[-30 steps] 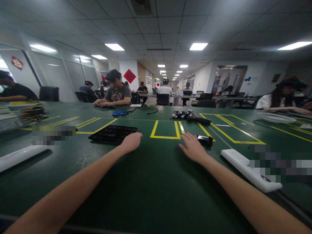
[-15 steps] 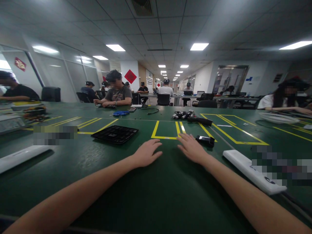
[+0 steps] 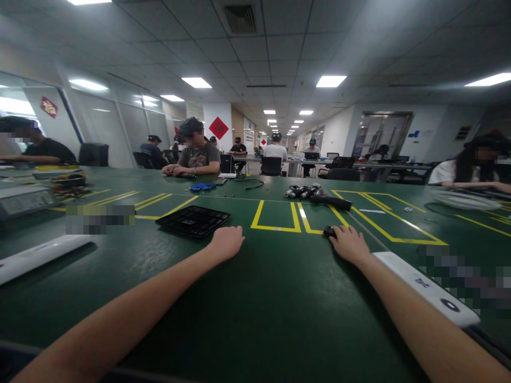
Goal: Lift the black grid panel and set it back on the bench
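Right hand, right of frame centre, lies over the black box; whether it grips the box cannot be determined. Left hand, near centre, has curled fingers, closure unconfirmed. Black tray lies left of centre on the green table.

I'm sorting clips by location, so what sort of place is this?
Probably an open-plan office or workroom: a large green table marked with yellow tape, several seated people, and ceiling light panels.
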### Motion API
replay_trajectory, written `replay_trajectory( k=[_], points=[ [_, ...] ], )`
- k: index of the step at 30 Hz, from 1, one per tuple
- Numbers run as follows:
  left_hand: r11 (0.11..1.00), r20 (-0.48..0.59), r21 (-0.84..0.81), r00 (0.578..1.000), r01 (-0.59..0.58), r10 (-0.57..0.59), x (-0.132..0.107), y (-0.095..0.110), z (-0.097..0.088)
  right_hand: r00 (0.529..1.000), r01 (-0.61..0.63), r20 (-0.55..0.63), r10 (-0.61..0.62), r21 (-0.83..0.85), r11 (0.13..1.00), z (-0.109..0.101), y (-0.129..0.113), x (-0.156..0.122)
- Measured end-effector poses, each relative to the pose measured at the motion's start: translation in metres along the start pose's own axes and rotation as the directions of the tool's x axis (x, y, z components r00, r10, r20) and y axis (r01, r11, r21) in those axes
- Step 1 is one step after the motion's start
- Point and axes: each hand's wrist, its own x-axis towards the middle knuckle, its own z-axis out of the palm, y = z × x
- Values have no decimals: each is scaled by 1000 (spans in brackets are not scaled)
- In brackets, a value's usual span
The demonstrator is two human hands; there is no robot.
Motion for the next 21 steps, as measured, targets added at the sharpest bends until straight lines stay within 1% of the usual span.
replay_trajectory(
  k=[2, 5, 7, 8, 9, 10, 11, 12, 13, 14, 16, 18, 19, 20, 21],
  points=[
    [999, 67, -7, 997, -40, 41, 2, -7, 4, 1000, -4, 2, 4, 4, 1000, -1, 0, 0],
    [992, 79, -43, 990, -116, 119, 6, -14, 7, 1000, 2, 1, -2, 5, 1000, -2, 1, -1],
    [983, 50, -151, 992, -107, 115, 12, -19, 5, 1000, 9, -2, -9, 5, 1000, -2, 1, -2],
    [963, 37, -262, 996, -63, 76, 15, -24, 3, 1000, 14, -5, -14, 5, 1000, -2, 2, -2],
    [908, 31, -418, 1000, 18, -6, 19, -31, -1, 1000, 18, -8, -18, 6, 1000, -2, 2, -2],
    [804, 39, -582, 992, 118, -117, 23, -39, -5, 1000, 23, -13, -23, 7, 1000, -1, 3, -2],
    [665, 66, -716, 969, 211, -236, 27, -49, -9, 1000, 26, -17, -26, 8, 1000, -1, 4, -2],
    [528, 98, -802, 934, 278, -343, 30, -60, -14, 999, 29, -20, -29, 9, 1000, 0, 5, -1],
    [428, 120, -846, 896, 317, -427, 32, -72, -18, 999, 32, -23, -31, 10, 999, 0, 6, -1],
    [380, 121, -862, 865, 335, -487, 33, -84, -21, 999, 33, -27, -33, 12, 999, 1, 7, 0],
    [389, 98, -848, 827, 361, -554, 31, -107, -25, 999, 39, -33, -38, 11, 999, 1, 8, 0],
    [397, 93, -823, 786, 406, -611, 28, -126, -24, 998, 44, -39, -44, 4, 999, 1, 8, 1],
    [437, 95, -776, 769, 455, -632, 26, -134, -21, 998, 44, -41, -44, 0, 999, 2, 8, 1],
    [504, 95, -693, 759, 515, -644, 25, -141, -18, 998, 44, -43, -44, -2, 999, 2, 8, 1],
    [582, 97, -577, 755, 574, -648, 24, -147, -14, 998, 45, -46, -45, 0, 999, 2, 8, 1]
  ],
)
